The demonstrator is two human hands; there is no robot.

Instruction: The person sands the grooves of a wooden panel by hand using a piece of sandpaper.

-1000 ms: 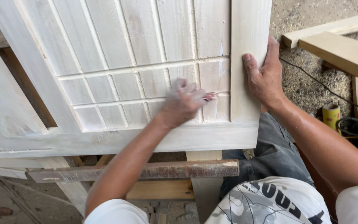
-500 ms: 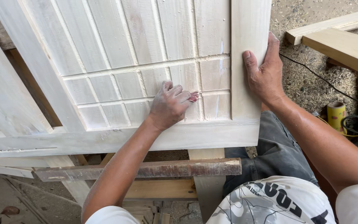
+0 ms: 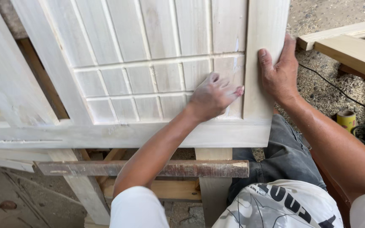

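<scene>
A pale, unpainted wooden door (image 3: 148,55) with grooved panels lies flat in front of me. My left hand (image 3: 211,97), dusted white, presses a small reddish piece of sandpaper (image 3: 238,90) against the lower right panel, next to the door's right stile. Only the tip of the sandpaper shows past my fingers. My right hand (image 3: 279,71) grips the outer edge of the right stile, thumb on top, fingers wrapped round the side.
The door rests on wooden supports, with a dark rough bar (image 3: 148,168) below its near edge. Light timber planks (image 3: 351,46) lie at the upper right over a sawdust floor. A black cable (image 3: 334,88), a yellow roll (image 3: 346,120) and more cables sit at right.
My left hand has slid right along the lower panels with the sandpaper, reaching the right stile. The view has shifted slightly; my right hand keeps its grip.
</scene>
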